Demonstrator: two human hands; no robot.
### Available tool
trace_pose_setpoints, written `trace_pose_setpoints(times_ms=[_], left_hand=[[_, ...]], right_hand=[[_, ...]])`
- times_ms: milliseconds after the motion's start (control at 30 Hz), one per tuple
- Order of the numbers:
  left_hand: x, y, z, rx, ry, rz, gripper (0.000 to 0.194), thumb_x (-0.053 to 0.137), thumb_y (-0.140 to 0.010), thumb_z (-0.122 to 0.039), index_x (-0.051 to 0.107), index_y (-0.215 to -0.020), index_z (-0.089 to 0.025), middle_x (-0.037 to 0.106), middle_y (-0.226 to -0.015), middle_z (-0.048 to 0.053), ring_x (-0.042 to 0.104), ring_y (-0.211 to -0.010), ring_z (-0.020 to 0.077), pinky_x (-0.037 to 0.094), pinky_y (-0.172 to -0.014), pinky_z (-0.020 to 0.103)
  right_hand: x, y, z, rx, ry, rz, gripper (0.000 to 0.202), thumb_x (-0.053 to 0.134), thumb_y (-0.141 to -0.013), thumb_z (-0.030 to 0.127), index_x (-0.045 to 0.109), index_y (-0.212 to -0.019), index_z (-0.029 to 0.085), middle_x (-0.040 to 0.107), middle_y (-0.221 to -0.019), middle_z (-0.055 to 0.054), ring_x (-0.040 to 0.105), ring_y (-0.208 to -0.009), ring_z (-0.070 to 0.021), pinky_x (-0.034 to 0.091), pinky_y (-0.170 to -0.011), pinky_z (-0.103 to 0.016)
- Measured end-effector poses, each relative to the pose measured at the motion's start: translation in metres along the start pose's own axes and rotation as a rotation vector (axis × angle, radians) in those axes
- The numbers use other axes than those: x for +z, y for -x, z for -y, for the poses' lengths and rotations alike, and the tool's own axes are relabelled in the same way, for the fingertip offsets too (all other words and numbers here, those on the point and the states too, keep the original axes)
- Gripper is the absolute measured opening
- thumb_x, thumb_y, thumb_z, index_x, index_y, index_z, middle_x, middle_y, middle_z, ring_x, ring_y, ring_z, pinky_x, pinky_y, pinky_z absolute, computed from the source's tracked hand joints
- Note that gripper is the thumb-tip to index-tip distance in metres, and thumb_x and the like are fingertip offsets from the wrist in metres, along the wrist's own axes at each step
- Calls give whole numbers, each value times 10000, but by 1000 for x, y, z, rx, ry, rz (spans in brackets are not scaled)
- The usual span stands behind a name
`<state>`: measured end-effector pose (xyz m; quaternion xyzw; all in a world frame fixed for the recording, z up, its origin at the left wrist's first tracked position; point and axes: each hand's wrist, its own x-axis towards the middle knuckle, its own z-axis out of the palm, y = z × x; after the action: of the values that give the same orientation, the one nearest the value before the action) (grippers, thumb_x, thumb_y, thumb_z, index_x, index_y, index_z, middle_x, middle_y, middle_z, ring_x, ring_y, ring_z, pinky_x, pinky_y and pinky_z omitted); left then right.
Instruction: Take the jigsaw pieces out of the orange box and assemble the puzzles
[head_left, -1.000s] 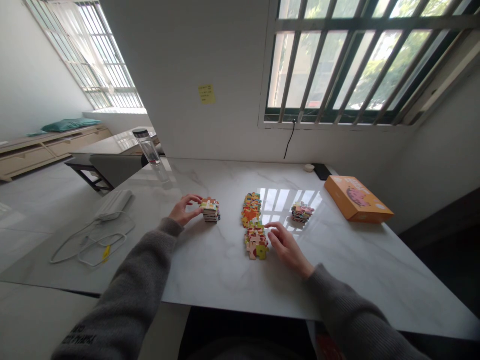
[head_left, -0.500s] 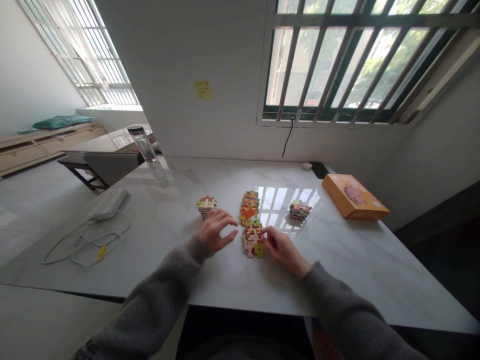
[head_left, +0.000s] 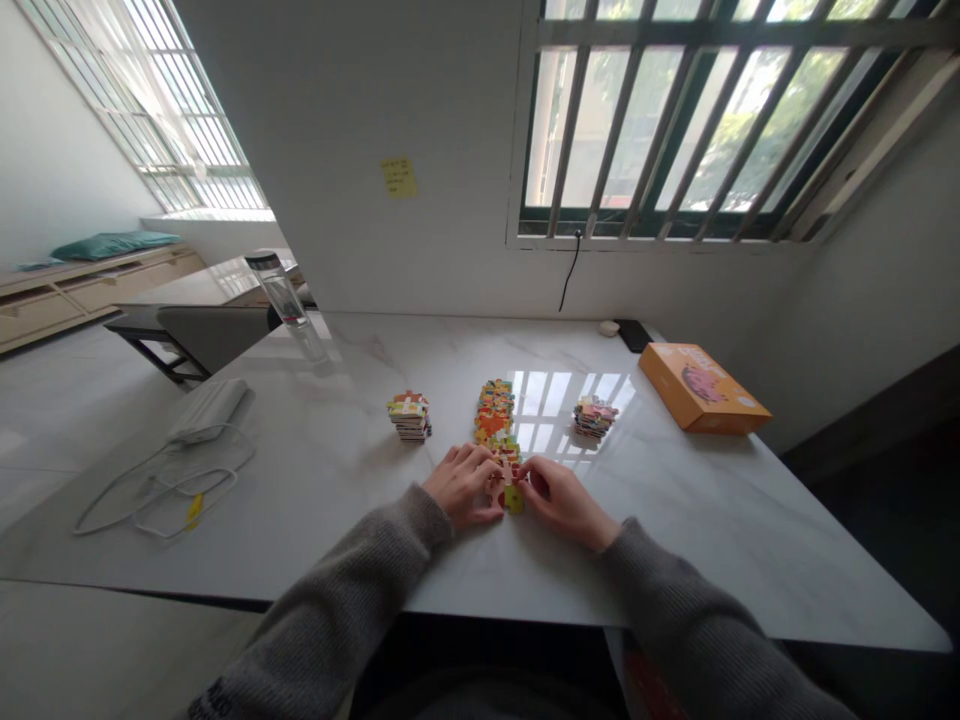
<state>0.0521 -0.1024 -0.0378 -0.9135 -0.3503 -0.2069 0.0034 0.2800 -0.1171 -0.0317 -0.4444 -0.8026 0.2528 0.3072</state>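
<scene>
A narrow strip of joined jigsaw pieces [head_left: 494, 420] runs away from me across the marble-look tabletop. At its near end, my left hand [head_left: 466, 486] is closed on the left edge of the pink and green puzzle pieces [head_left: 512, 498], its thumb at the near corner and its fingers over the top. My right hand [head_left: 559, 497] pinches the right edge of the same end with thumb and forefinger. Both hands partly cover these pieces. One stack of jigsaw pieces [head_left: 410, 418] stands left of the strip, and a second stack [head_left: 595, 417] stands to its right.
An orange box [head_left: 703, 390] lies at the right, near a black phone-like slab [head_left: 634, 336] and a small white object [head_left: 608, 328]. At the left are a white device with a cable [head_left: 214, 411] and a glass bottle [head_left: 278, 290] by the table's edge.
My left hand has moved right and nearer to me, from beside the left stack onto the near end of the strip, and has closed there. My right hand stays at the right edge.
</scene>
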Motion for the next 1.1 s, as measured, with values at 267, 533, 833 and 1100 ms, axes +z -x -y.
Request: trace_pose_setpoints(times_ms=[267,533,833,1100], left_hand=[[7,4,-6,91,52,-126,344,761,-755,-309,552,-1004,-195,639,-1045,75,549,-1018,259,457,-868,391],[-3,2,-11,205,48,-288,372,708,-816,-352,567,-1124,-199,665,-1065,80,579,-1015,248,445,-887,390],[-4,2,-7,67,293,-319,281,727,-838,-369,607,-1030,-203,649,-1073,87,580,-999,237,492,-873,387],[6,4,-2,14,335,-398,525,718,-841,-326,482,-1298,-222,536,-1182,122,537,-1089,273,503,-935,463]], right_hand=[[0,3,3,-75,-86,14,83,581,-840,149,531,-813,209,574,-739,22,472,-660,-135,396,-701,-300],[-5,0,4,-21,-269,-40,80,567,-931,276,595,-900,208,643,-794,-11,553,-698,-155,434,-650,-292],[-9,2,4,-363,-63,-84,351,726,-856,297,617,-1187,261,632,-1215,-98,552,-1150,-258,493,-959,-428],[-36,-7,-20,-373,112,-226,377,677,-904,306,602,-1271,275,684,-1200,-81,576,-1084,-257,498,-948,-442]])
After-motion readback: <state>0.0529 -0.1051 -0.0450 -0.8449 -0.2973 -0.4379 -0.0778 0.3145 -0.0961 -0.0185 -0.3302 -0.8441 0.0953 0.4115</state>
